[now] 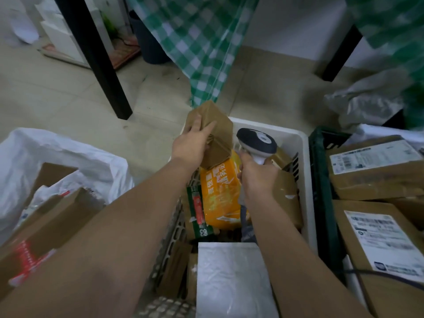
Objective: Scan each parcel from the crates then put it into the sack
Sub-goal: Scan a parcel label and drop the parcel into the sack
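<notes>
i see the left hand (191, 143) gripping a small brown cardboard parcel (212, 134) by its side, held up over the white crate (296, 143). the right hand (257, 177) is wrapped round the handle of the scanner (257, 140), head aimed toward the parcel. the box looks light and stiff, its taped faces likely a bit slick, so i'd keep fingers across an edge. no label shows on the faces i can see. the white sack (68, 152) sits well to the left.
</notes>
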`<action>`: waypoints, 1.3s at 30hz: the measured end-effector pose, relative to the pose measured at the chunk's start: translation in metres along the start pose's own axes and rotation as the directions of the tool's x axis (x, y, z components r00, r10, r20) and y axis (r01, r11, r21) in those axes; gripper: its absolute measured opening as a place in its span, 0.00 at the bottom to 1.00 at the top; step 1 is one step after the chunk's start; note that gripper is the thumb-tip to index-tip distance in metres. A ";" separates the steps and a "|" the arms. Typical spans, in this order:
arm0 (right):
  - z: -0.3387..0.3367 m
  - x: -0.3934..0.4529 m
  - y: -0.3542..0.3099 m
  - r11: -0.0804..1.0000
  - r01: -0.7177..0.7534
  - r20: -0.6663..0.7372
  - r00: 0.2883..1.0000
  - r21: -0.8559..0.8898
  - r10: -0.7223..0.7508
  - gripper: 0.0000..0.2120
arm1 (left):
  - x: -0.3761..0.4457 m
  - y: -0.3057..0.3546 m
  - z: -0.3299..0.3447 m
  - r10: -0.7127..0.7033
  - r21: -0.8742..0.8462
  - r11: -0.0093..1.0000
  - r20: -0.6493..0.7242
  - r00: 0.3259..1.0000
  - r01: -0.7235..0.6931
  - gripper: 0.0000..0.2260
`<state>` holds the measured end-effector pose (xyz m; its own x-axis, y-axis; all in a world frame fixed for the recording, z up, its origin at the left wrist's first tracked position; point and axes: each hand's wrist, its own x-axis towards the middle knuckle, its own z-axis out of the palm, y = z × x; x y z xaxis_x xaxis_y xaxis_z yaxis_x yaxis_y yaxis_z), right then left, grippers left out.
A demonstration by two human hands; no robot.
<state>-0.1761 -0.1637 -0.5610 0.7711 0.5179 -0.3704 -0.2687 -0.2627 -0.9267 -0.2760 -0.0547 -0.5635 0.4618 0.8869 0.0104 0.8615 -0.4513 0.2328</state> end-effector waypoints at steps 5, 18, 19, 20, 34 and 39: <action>-0.013 -0.020 -0.009 0.999 -0.022 0.018 1.000 0.042 0.022 0.08 | -0.029 -0.004 -0.021 -0.073 -0.250 0.966 -0.037 0.997 0.062 0.28; -0.076 -0.209 -0.059 0.995 0.090 0.242 0.967 -0.036 -0.078 0.15 | -0.221 -0.011 -0.146 -0.333 -0.804 0.467 0.225 0.916 0.367 0.34; -0.076 -0.220 -0.061 0.994 0.100 0.232 0.969 -0.035 -0.089 0.14 | -0.233 -0.010 -0.153 -0.389 -0.810 0.423 0.242 0.889 0.406 0.33; -0.074 -0.229 -0.063 0.994 0.104 0.205 0.974 -0.033 -0.095 0.13 | -0.245 -0.010 -0.159 -0.422 -0.829 0.369 0.254 0.870 0.421 0.32; -0.053 -0.246 -0.054 0.985 0.149 0.118 0.983 -0.081 -0.139 0.10 | -0.289 -0.045 -0.154 -0.245 -0.914 0.275 0.232 0.941 0.297 0.28; -0.042 -0.237 -0.049 0.987 0.143 0.115 0.984 -0.075 -0.134 0.12 | -0.289 -0.058 -0.150 -0.244 -0.908 0.294 0.232 0.942 0.300 0.20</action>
<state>-0.3212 -0.3078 -0.4254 0.7286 0.6384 -0.2481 -0.1120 -0.2462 -0.9627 -0.4908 -0.2705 -0.4341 0.2737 0.9224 -0.2724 0.2002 0.2223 0.9542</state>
